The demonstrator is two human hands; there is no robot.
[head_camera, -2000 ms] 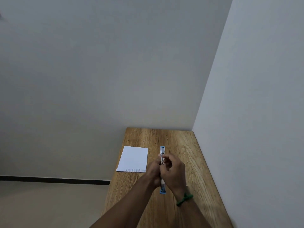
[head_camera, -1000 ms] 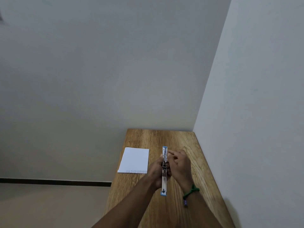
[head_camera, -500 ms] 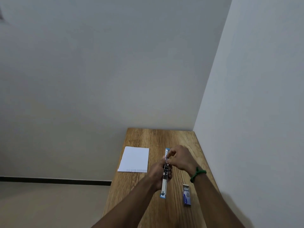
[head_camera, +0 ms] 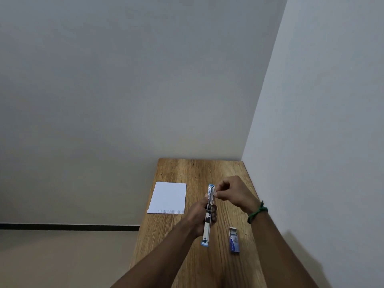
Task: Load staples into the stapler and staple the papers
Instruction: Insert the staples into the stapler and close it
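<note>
A blue and metal stapler (head_camera: 208, 217), swung fully open into one long strip, is held above the wooden table (head_camera: 187, 256). My left hand (head_camera: 200, 215) grips it around its middle. My right hand (head_camera: 232, 193), with a green band on the wrist, has its fingertips pinched together at the stapler's far half; whatever they pinch is too small to make out. White papers (head_camera: 169, 197) lie flat on the table to the left of the stapler. A small blue staple box (head_camera: 234, 239) lies open on the table to the right.
The narrow table stands against the back wall (head_camera: 145, 90) and the right wall (head_camera: 332, 121). Its left edge drops off to the floor (head_camera: 62, 256), just past the papers.
My right hand has moved up from the stapler's middle to its far half. The staple box, hidden under my right arm before, has come into view on the right.
</note>
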